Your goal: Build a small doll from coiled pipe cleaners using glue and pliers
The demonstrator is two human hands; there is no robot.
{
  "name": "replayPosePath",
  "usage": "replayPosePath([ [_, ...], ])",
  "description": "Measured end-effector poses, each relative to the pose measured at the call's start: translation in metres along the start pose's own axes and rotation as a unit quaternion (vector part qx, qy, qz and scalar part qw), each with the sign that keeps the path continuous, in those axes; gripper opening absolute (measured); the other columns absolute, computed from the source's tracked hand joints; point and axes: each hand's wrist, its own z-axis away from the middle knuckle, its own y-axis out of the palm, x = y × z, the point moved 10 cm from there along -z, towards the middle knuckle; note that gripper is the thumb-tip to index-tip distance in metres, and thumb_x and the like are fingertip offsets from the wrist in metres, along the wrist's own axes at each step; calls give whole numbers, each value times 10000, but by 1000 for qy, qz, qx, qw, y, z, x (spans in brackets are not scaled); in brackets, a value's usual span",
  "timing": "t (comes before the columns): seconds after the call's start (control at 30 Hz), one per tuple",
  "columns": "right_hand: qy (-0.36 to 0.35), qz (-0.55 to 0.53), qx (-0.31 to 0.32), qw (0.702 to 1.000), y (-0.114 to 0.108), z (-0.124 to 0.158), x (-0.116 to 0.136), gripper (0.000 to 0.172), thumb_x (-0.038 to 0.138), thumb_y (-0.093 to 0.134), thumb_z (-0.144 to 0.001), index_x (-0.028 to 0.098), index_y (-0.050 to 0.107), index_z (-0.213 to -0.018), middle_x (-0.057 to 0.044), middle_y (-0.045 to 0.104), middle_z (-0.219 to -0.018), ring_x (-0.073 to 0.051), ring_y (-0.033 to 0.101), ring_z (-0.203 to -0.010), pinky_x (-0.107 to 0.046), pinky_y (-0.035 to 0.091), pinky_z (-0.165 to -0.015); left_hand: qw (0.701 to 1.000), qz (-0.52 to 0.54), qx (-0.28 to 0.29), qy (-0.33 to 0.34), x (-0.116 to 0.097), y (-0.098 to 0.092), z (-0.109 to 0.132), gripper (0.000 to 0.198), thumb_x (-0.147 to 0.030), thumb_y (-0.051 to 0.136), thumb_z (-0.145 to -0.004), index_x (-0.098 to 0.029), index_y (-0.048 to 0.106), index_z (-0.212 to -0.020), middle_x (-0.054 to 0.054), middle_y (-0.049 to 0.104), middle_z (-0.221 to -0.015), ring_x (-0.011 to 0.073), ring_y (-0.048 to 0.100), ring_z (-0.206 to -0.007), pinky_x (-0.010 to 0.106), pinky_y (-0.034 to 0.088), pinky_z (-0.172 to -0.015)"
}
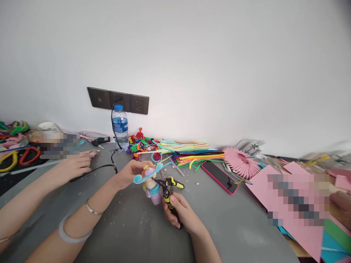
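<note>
My left hand [131,174] grips a small pipe-cleaner figure [153,190] by its upper part. The figure has a purple and blue body, some orange at the head, and a light blue strip [148,174] with curled ends across it. Wrapped in my right hand [178,212] are black and yellow pliers [170,197]. Their jaws point up and left and meet the figure near the blue strip. Whether the jaws are closed on anything is too small to tell.
Behind stand a water bottle [120,128], small colourful figures [139,144] and pipe-cleaner bundles [192,149]. A phone [220,177] lies right of centre, near pink paper [274,190]. Another person's hand [74,168] rests at left, near scissors [29,156]. A black cable [94,168] crosses the table.
</note>
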Motion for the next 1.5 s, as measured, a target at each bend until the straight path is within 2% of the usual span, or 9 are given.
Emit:
replayPosePath([
  [0.03,1,0,0,1000,0,0,0,464,612,517,-891,161,517,-782,105,389,-427,-34,277,-318,-150,232,-314,999,15,35,-16,4,11,-3,388,-485,764,-705,-128,671,-588,26,562,-709,148,466,-656,285,394,-591],
  [0.13,2,-1,-2,1000,-1,0,-1,468,616,519,-887,160,517,-781,105,391,-429,-34,278,-320,-151,235,-315,996,56,66,-17,0,22,-5,362,-496,766,-700,-139,718,-665,28,562,-776,147,453,-671,299,386,-612],
  [0.33,-1,2,0,1000,0,0,0,460,608,517,-893,160,520,-786,104,389,-431,-35,282,-324,-149,243,-317,994,92,65,-11,-3,21,-6,337,-447,818,-648,-133,698,-631,50,576,-794,147,453,-686,291,389,-622],
  [1.07,6,3,0,1000,-1,0,-2,473,621,507,-892,161,518,-787,104,386,-427,-34,261,-319,-152,229,-313,992,102,66,-13,-1,22,-6,340,-443,825,-646,-125,708,-640,56,563,-802,144,456,-680,284,407,-575],
  [1.5,-7,1,4,1000,-1,0,-1,447,587,499,-914,159,518,-786,99,387,-436,-37,268,-325,-150,233,-312,991,108,72,-4,-4,24,-7,289,-419,820,-659,-142,737,-673,56,576,-819,143,465,-687,294,404,-615],
])
